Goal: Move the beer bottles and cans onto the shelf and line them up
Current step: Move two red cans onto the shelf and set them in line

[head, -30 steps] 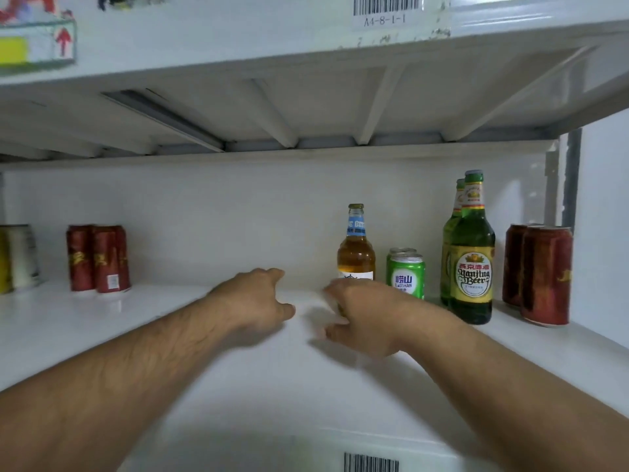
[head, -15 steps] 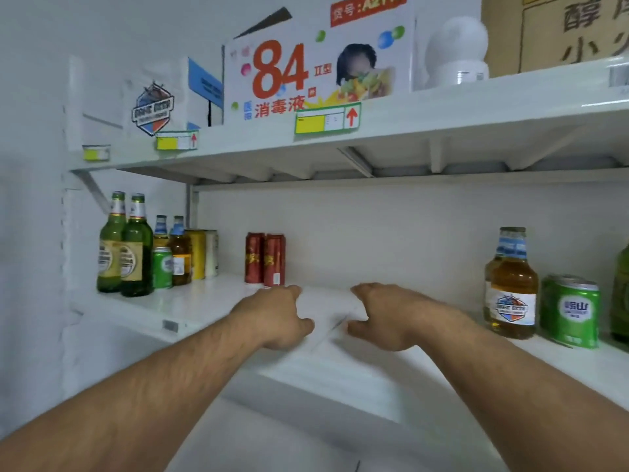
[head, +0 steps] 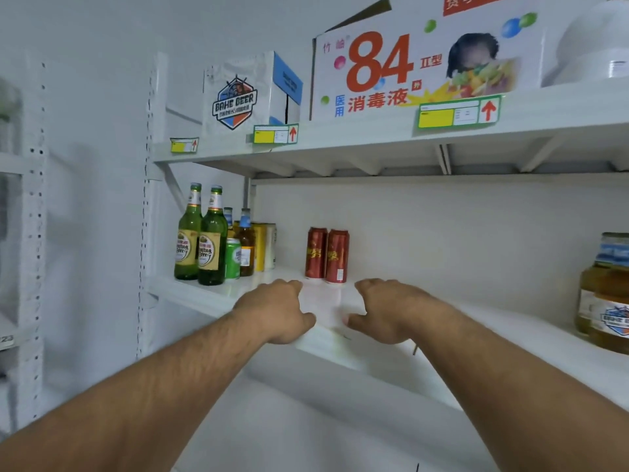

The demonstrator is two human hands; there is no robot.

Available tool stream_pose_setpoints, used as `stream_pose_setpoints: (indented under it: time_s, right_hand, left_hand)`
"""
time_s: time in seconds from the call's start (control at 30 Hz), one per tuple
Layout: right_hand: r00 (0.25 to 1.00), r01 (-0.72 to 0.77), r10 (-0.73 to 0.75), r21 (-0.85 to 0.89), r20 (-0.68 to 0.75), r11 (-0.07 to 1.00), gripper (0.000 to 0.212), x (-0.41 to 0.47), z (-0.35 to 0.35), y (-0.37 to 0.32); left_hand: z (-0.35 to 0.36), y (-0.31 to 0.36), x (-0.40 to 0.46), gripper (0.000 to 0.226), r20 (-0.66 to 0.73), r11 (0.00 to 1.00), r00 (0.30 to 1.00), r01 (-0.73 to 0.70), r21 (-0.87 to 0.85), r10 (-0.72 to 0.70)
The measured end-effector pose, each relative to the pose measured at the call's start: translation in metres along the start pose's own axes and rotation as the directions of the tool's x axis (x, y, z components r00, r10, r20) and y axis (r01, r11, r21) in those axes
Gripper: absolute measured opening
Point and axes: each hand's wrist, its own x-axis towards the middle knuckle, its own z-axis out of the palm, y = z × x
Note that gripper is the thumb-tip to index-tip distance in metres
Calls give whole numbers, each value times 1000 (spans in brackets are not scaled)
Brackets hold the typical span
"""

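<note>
Both bare forearms reach up from the bottom of the frame to the white shelf (head: 510, 338) at centre. The left hand (head: 275, 310) and the right hand (head: 384, 310) rest on its front edge, fingers curled, nothing in either. Just behind the gap between them stand two red cans (head: 327, 254), touching. At centre left, two green bottles (head: 200, 236) stand side by side, with a green can (head: 233, 258), amber bottles (head: 245, 243) and yellow cans (head: 264, 247) close behind. Another amber bottle (head: 607, 294) sits at the right edge. On the upper shelf (head: 374, 136) stand a beer carton (head: 248, 93) and a disinfectant box (head: 418, 63).
</note>
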Motion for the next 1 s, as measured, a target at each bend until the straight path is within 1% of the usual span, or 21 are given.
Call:
stream_pose_setpoints:
  time_s: [0.27,0.5,0.63,0.87,1.0]
  right_hand:
    - [1000,6,-7,-37,-26,999,73,58,15,3]
    - [998,20,-21,-13,-53,1000,67,113,24,14]
    - [999,11,-12,-12,-45,1000,66,133,25,16]
    - [997,-65,63,-39,-49,997,67,153,29,10]
    - [993,-114,112,-48,-44,992,63,163,27,-1]
  left_hand:
    - [13,-8,51,77,-18,1000,1000,-10,4,10]
    - [14,-13,104,74,-52,1000,999,-13,13,13]
    - [20,-17,129,72,-33,1000,999,-18,-5,18]
    - [30,-26,169,70,-39,994,994,-105,-31,104]
    - [35,-41,197,70,-43,985,985,-169,-35,167]
